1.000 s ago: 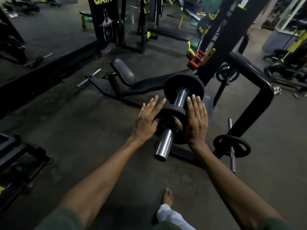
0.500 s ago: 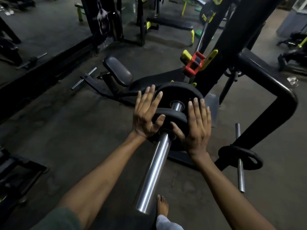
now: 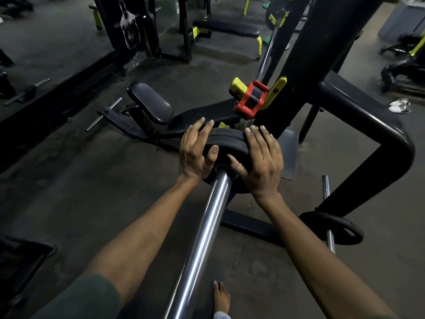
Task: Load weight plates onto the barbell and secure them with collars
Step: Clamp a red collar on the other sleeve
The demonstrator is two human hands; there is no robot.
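So: both hands flat on the plate stack. Left hand (image 3: 196,153) spread over the near-left rim of the small plate (image 3: 226,147), thumb on its face, fingers reaching past the edge; palm pressing, not clenched. Right hand (image 3: 261,162) same on the right rim, thumb tucked toward the hub, fingertips over the top edge. Neither wraps round anything: open-palm push contact.

Task thing: small plate sits on the barbell sleeve (image 3: 207,226), apparently hard against the larger plate (image 3: 226,135) just behind it; only a thin seam shows betw. the two rims.

Progress (judgement): two plates on this end, seated or nearly. No collar on the sleeve nearside of the hands, so securing step not yet done. Far end of bar not in view, status unknown. Red clamp-like piece w/ yellow tabs (image 3: 251,99) just beyond the fingertips could be a collar or a rack part; cannot tell.

Materials/shapes:
- Plates: matte black, rubbery look, rounded rims, slightly scuffed.
- Sleeve: polished steel cylinder, bright streak highlights, smooth; runs from the hub back toward the body.
- Right of the grip and lower: spare black plate (image 3: 331,227) on a thin steel peg (image 3: 327,210), part of the black tubular frame (image 3: 372,125).
- Left and beyond: padded black bench (image 3: 149,102), vinyl-like.
- Floor (image 3: 92,180): dull grey, rough, stained.
- Bare foot (image 3: 221,297) near the sleeve's close end.
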